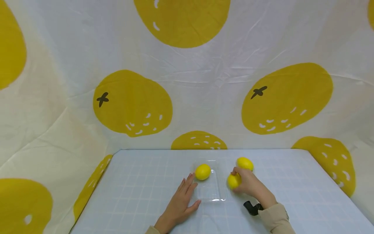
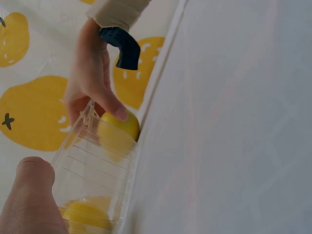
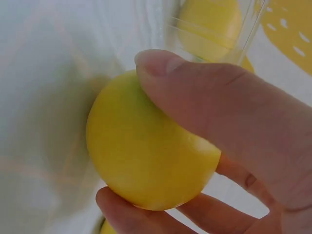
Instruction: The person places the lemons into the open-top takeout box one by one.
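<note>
Gripping one lemon (image 1: 233, 181), the right hand (image 1: 248, 182) is pinching it between thumb and fingers, just right of the clear box (image 1: 211, 191); whether it is touching the table (image 1: 140, 188), I cannot tell. A second lemon (image 1: 203, 172) is sitting inside the box, toward the back left. A third lemon (image 1: 244, 163) is lying behind the gripped one. With straight fingers and thumb spread apart, the left hand (image 1: 180, 202) is resting along the box's left side.
</note>
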Motion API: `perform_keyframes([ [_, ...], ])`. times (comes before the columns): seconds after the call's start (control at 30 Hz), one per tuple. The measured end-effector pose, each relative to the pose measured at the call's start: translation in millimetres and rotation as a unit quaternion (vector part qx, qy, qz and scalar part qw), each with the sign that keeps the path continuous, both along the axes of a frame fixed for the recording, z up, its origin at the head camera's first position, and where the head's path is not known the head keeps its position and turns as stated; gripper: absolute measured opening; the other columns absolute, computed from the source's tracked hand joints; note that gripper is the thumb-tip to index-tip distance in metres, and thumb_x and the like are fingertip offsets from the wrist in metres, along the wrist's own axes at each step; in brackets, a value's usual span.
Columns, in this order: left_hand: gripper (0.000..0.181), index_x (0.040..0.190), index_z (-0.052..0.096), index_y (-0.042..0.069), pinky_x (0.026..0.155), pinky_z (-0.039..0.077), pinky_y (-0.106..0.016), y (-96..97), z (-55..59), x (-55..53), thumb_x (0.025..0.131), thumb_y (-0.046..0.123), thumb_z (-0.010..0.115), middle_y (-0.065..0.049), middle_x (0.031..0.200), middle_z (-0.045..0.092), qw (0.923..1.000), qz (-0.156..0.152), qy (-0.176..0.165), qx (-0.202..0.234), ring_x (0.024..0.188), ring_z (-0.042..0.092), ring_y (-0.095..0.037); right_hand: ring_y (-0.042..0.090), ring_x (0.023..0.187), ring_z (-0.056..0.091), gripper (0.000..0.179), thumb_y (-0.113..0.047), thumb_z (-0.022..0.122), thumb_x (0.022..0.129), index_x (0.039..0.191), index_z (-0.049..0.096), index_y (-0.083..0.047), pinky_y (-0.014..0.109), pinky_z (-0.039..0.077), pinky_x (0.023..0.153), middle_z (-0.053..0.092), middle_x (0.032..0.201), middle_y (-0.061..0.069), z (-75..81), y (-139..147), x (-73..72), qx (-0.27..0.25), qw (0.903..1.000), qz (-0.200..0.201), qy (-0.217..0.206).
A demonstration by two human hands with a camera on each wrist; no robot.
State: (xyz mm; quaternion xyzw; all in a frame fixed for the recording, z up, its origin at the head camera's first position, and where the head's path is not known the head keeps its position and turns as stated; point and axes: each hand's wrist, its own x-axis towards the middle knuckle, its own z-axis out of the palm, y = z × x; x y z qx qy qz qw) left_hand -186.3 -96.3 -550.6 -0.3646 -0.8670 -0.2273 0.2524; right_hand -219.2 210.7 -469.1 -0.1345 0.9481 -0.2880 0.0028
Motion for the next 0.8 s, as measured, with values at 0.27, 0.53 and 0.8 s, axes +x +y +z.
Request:
perform_keyframes([
  [0.27,0.051,0.131,0.054,0.001,0.110,0.037,-0.055,0.3,-0.4,-1.5,0.099,0.041,0.052,-0.021,0.154,0.036,0.9996,-0.003,0.028,-0.002,0.142,0.037,-0.035,0.023,0.092,0.057,0.054,-0.008,0.092,0.060,0.101,0.056,-0.006,0.045,0.052,0.083,0.064,0.102,0.006,-2.2,8,8.5,-0.037,0.9991,0.021,0.002],
  [0.53,0.051,0.131,0.054,0.001,0.111,0.036,-0.054,0.6,-0.6,-1.0,0.099,0.041,0.052,-0.021,0.155,0.036,0.9997,-0.001,0.025,-0.003,0.142,0.036,-0.034,0.030,0.100,0.059,0.060,-0.016,0.092,0.062,0.109,0.055,-0.006,0.047,0.053,0.084,0.063,0.109,0.009,2.5,12,12.6,-0.061,0.9979,0.014,-0.013],
  [0.8,0.054,0.134,0.052,0.001,0.113,0.034,-0.051,1.0,-0.3,0.3,0.099,0.041,0.051,-0.020,0.155,0.035,0.9998,0.002,0.022,-0.004,0.143,0.035,-0.034,0.030,0.096,0.059,0.061,-0.013,0.090,0.064,0.115,0.058,-0.003,0.040,0.057,0.077,0.062,0.118,0.012,18.2,9,9.5,-0.096,0.9942,0.020,0.042],
])
